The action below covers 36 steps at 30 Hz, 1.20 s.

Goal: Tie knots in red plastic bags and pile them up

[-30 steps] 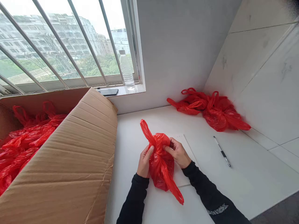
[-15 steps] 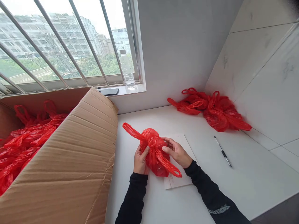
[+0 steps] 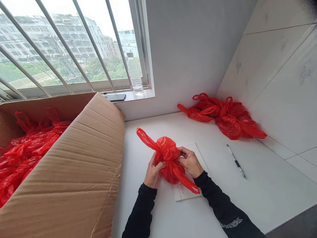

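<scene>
My left hand (image 3: pixel 151 172) and right hand (image 3: pixel 192 162), angled inward, hold one knotted red bag (image 3: pixel 170 162) between curled fingers, over one paper (image 3: pixel 182 195) on the bench (image 3: pixel 262 191). Left of the paper, one carton (image 3: pixel 74 165) holds piled red bags (image 3: pixel 31 148) I can't count; right of the paper lie one pen (image 3: pixel 237 162) and, farther off, one red heap (image 3: pixel 230 120).

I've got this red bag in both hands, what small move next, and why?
I'd probably ease your right hand inward to pinch the knot: it looks tied between the two loops, while your left hand holds the other side of the bag.
</scene>
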### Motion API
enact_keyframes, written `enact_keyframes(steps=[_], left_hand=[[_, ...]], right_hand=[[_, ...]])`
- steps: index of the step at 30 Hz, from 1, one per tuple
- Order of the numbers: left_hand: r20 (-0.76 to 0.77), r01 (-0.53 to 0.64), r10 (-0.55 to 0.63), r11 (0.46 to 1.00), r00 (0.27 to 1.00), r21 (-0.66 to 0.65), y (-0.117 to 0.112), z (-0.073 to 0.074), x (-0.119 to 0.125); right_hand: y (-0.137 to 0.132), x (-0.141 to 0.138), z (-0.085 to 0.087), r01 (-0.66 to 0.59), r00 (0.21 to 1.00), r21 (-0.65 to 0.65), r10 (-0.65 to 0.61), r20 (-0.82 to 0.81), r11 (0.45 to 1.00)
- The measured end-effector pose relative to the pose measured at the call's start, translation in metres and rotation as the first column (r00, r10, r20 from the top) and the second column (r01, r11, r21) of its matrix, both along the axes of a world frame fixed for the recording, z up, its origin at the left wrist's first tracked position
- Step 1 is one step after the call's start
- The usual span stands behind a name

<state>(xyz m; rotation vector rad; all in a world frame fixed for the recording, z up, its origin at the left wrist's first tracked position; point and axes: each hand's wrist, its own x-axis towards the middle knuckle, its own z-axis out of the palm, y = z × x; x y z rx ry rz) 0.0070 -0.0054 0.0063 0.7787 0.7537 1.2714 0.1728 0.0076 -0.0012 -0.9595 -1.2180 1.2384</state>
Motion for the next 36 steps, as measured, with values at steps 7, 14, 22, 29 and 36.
enact_keyframes(steps=[7, 14, 22, 29, 36], left_hand=[[0.059, -0.119, 0.12, 0.993, 0.991, -0.014, 0.005, -0.007, 0.003], [0.19, -0.105, 0.132, 0.984, 0.973, -0.143, 0.004, 0.003, -0.003], [0.119, -0.079, 0.084, 0.996, 0.989, -0.045, 0.004, -0.003, 0.001], [0.17, -0.205, 0.209, 0.978, 0.963, -0.042, 0.01, -0.007, -0.006], [0.145, -0.118, 0.123, 0.992, 0.982, -0.043, 0.009, -0.007, -0.002]], right_hand=[[-0.003, 0.001, 0.008, -0.014, 1.0, 0.006, 0.013, 0.029, 1.0], [-0.004, -0.001, 0.008, -0.125, 0.991, -0.069, 0.128, 0.033, 0.99], [0.0, 0.002, 0.004, -0.038, 0.999, -0.102, 0.037, -0.013, 0.994], [-0.008, -0.005, 0.006, -0.14, 0.986, -0.105, 0.149, 0.078, 0.985], [-0.006, -0.005, 0.005, -0.11, 0.987, -0.077, 0.118, 0.11, 0.991]])
